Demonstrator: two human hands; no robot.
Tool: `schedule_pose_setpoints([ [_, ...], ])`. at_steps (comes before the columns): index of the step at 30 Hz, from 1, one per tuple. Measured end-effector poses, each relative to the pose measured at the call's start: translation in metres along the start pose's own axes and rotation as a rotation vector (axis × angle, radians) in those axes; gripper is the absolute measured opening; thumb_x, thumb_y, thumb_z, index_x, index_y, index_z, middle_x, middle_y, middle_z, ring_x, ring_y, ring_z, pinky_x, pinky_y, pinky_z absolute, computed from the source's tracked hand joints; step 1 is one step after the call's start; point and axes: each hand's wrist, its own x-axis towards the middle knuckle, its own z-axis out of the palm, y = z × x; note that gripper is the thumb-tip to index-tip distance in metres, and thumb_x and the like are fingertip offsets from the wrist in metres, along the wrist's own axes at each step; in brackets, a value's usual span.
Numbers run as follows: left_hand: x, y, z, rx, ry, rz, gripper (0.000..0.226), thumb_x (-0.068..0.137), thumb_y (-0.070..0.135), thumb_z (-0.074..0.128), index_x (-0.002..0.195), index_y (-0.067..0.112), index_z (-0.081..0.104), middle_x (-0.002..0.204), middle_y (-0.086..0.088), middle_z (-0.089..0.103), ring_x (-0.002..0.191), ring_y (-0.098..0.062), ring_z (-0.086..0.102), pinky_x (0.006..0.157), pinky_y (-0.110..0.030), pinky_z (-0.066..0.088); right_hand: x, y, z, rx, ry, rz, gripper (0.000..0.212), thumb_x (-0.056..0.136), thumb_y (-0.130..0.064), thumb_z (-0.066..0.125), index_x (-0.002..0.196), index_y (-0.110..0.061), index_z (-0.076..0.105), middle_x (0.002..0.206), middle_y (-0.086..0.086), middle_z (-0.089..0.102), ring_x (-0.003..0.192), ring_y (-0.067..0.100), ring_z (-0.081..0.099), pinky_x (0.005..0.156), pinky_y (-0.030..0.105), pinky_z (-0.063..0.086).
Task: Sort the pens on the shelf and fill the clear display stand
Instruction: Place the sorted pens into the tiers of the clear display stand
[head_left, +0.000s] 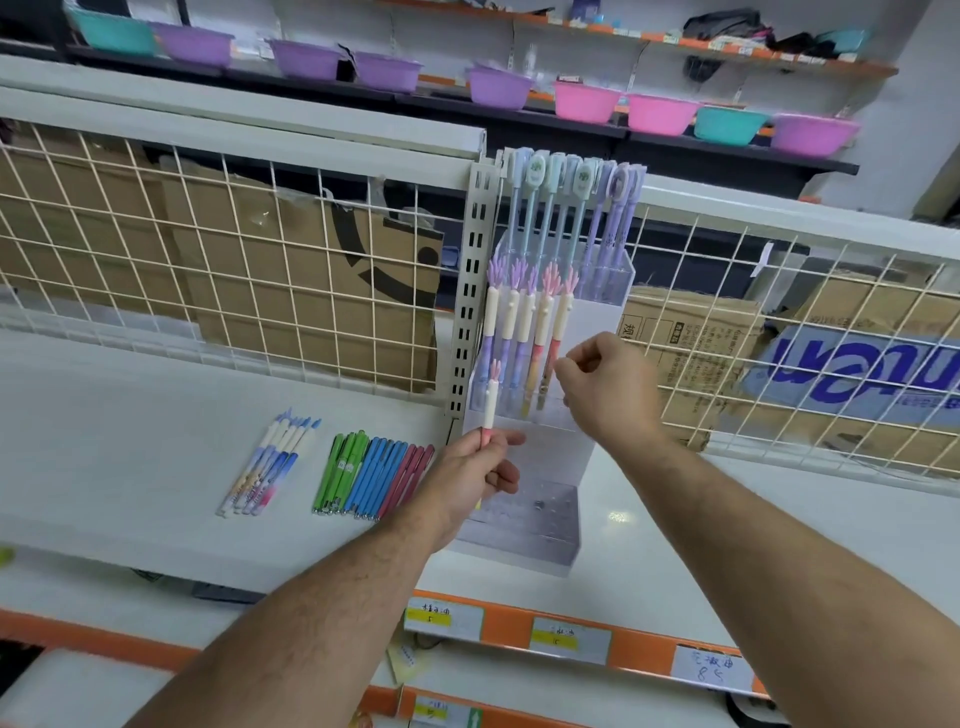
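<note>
1. The left hand (475, 470) is clamped on the lower end of a pink pen (490, 410). It holds the pen upright, with its frilly top just in front of the stand's left side, probably so the pen can drop straight into a slot.
2. The right hand (610, 387) has thumb and forefinger pinched together on the rightmost pink pen (551, 364) of the middle row. It looks to be steadying or seating that pen.
3. The clear display stand (535, 519) sits on the shelf against a slotted upright. Its back tier holds tall blue and purple pens (566, 208), and its middle tier holds a row of cream-capped pens (514, 322). The front tier appears to hold nothing yet.
4. Two sorted groups lie flat on the shelf (130, 441) to the left of the stand: a pastel bunch (265, 462), and beside it a green, blue and red bunch (371, 475). Grouping them by kind keeps each tier uniform, so the filling seems roughly half done.
5. The shelf is white with an orange front edge carrying price labels (444, 618). A wire grid (208, 234) backs it, with cardboard boxes (311, 291) behind. Coloured plastic basins (587, 101) line a dark shelf across the aisle.
</note>
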Motion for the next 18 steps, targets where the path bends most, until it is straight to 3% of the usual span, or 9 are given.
schedule_pose_setpoints([
  [4,0.002,-0.003,-0.001,-0.012,-0.028,-0.001,0.028,0.104,0.031,0.049,0.097,0.038,0.075,0.083,-0.004,0.071,0.083,-0.018,0.071,0.086,-0.035,0.052,-0.031,0.0,0.014,0.063,-0.225,-0.029,0.014,0.086,-0.022,0.069,0.072,-0.02,0.068,0.067,-0.006,0.07,0.065,0.013,0.067,0.062,0.029,0.053],
  [7,0.002,-0.005,0.001,0.003,-0.066,0.027,0.023,0.104,0.031,0.05,0.104,0.028,0.072,0.083,-0.006,0.069,0.081,-0.019,0.067,0.082,-0.033,0.055,-0.044,-0.001,0.024,0.039,-0.335,-0.071,0.012,0.084,-0.026,0.074,0.075,-0.02,0.071,0.072,-0.007,0.069,0.07,0.01,0.066,0.067,0.028,0.054],
  [10,0.0,-0.002,0.005,0.129,-0.07,0.048,0.024,0.096,0.039,0.051,0.105,0.024,0.068,0.079,-0.001,0.069,0.077,-0.012,0.065,0.071,-0.029,0.052,-0.048,-0.004,0.029,0.003,-0.327,-0.085,0.018,0.086,-0.021,0.072,0.071,-0.013,0.065,0.07,-0.001,0.065,0.067,0.015,0.063,0.067,0.035,0.056],
  [14,-0.001,0.0,0.011,0.44,-0.056,0.067,0.013,0.086,0.032,0.068,0.099,0.034,0.064,0.089,0.005,0.07,0.085,-0.012,0.066,0.077,-0.035,0.055,-0.045,-0.004,0.023,0.019,-0.302,-0.053,0.02,0.087,-0.019,0.069,0.071,-0.012,0.059,0.07,0.005,0.064,0.069,0.021,0.062,0.068,0.037,0.053],
  [18,-0.007,-0.009,0.001,0.734,0.065,0.222,0.034,0.076,0.039,0.082,0.106,0.035,0.066,0.101,0.024,0.06,0.098,-0.001,0.057,0.084,-0.027,0.05,-0.03,-0.003,0.003,0.154,-0.237,0.025,0.022,0.089,-0.019,0.069,0.077,-0.004,0.059,0.072,0.011,0.07,0.059,0.018,0.071,0.053,0.028,0.046],
])
